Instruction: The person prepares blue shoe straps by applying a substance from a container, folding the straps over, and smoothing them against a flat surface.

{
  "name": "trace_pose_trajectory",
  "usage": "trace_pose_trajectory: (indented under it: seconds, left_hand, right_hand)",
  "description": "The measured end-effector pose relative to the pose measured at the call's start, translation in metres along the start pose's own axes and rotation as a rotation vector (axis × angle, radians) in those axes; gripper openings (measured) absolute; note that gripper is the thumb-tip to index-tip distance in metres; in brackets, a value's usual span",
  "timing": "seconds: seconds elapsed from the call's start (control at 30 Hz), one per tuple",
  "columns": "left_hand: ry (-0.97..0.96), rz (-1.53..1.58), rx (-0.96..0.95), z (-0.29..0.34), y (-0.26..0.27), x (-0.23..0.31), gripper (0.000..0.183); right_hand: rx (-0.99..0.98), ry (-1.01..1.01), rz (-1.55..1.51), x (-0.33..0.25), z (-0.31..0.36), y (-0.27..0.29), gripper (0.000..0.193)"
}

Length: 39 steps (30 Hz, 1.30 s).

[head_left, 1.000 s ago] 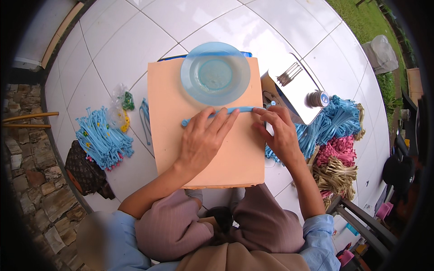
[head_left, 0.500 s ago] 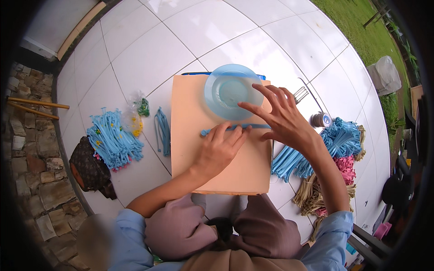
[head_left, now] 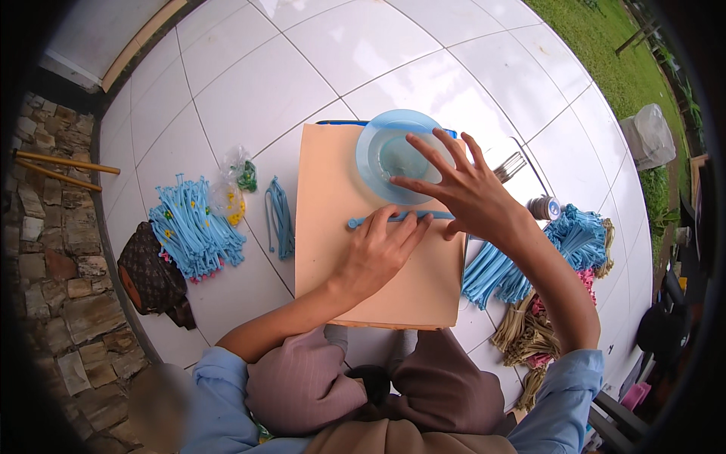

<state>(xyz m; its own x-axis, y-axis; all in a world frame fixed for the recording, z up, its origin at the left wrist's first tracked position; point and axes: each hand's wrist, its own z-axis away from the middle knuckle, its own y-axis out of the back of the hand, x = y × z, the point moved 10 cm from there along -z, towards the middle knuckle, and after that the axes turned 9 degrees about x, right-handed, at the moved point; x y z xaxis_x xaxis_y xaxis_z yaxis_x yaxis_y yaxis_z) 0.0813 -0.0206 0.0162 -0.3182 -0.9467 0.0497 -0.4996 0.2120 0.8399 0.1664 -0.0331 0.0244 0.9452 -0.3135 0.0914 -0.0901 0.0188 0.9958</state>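
A narrow light-blue strand with a rolled-looking end lies across the peach-coloured board. My left hand bends its fingers over the strand and pins it against the board. To the right, my right hand is open, its fingers spread above the near right side of a clear blue dish. What looks like liquid shows inside the dish. My right thumb comes close to the strand's right end; whether they touch I cannot tell.
Left of the board lie a thin blue bundle, a pile of blue strands, small plastic bags and a dark patterned pouch. At right are forks, a round tin, blue bundles and tan bundles.
My right fingers have spread wider and shifted slightly over the dish. The left hand keeps its hold on the strand. The whole view has shifted a little.
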Motion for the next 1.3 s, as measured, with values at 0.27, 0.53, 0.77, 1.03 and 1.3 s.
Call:
trace_pose_trajectory:
  seconds: [0.27,0.53,0.77,1.03,1.3]
  left_hand:
    - [-0.002,-0.005,0.005,-0.002,0.000,0.000,0.050]
    - [0.016,0.027,-0.002,-0.002,0.002,-0.003,0.049]
    - [0.021,0.044,-0.041,-0.005,-0.001,-0.002,0.048]
    - [0.022,0.039,-0.030,-0.005,-0.001,-0.003,0.048]
    - [0.015,0.036,-0.023,-0.006,0.001,-0.002,0.049]
  right_hand:
    - [0.076,-0.082,-0.080,0.007,0.012,0.007,0.095]
    - [0.394,-0.147,-0.120,0.005,0.073,0.012,0.051]
    - [0.448,-0.155,-0.043,0.002,0.085,0.002,0.047]
    - [0.416,-0.132,-0.018,0.000,0.083,-0.002,0.043]
    - [0.511,-0.143,-0.051,0.002,0.089,0.001,0.045]
